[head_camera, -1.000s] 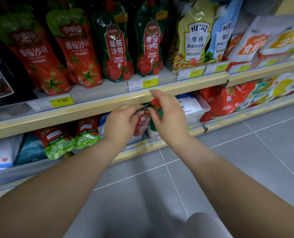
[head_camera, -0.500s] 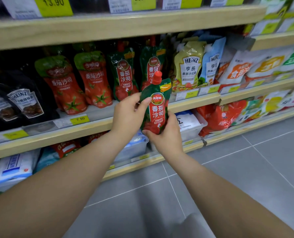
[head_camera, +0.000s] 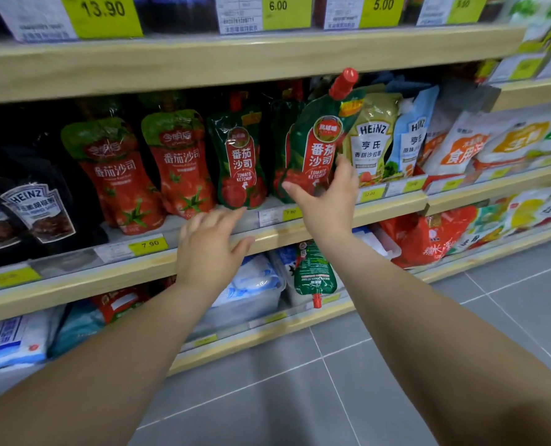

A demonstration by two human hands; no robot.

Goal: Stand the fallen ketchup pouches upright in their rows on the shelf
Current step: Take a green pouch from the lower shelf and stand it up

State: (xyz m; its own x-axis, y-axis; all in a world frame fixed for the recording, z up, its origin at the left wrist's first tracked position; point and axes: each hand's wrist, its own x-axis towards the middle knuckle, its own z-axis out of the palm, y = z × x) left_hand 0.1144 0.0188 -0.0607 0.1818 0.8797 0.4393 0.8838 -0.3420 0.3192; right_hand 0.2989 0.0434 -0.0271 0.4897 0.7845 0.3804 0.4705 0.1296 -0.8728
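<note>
My right hand (head_camera: 327, 201) grips the lower part of a dark green ketchup pouch (head_camera: 317, 146) with a red cap, tilted to the right, at the front of the middle shelf (head_camera: 393, 206). It sits in front of the right green row, beside another upright green pouch (head_camera: 240, 159). Two red ketchup pouches (head_camera: 122, 175) stand upright further left. My left hand (head_camera: 211, 249) hovers with fingers spread over the shelf's front edge, holding nothing. On the lower shelf a green pouch (head_camera: 314, 272) lies upside down, cap toward the edge.
Heinz salad dressing pouches (head_camera: 375, 140) stand right of the ketchup rows, and dark Heinz pouches (head_camera: 39, 207) stand at the left. Price tags (head_camera: 148, 244) line the shelf edges. White and blue bags (head_camera: 254, 281) fill the lower shelf. Grey floor tiles (head_camera: 299, 397) lie below.
My right hand carried the green pouch up and back onto the middle shelf. My left hand let go of it and dropped to the shelf edge. The camera view rose.
</note>
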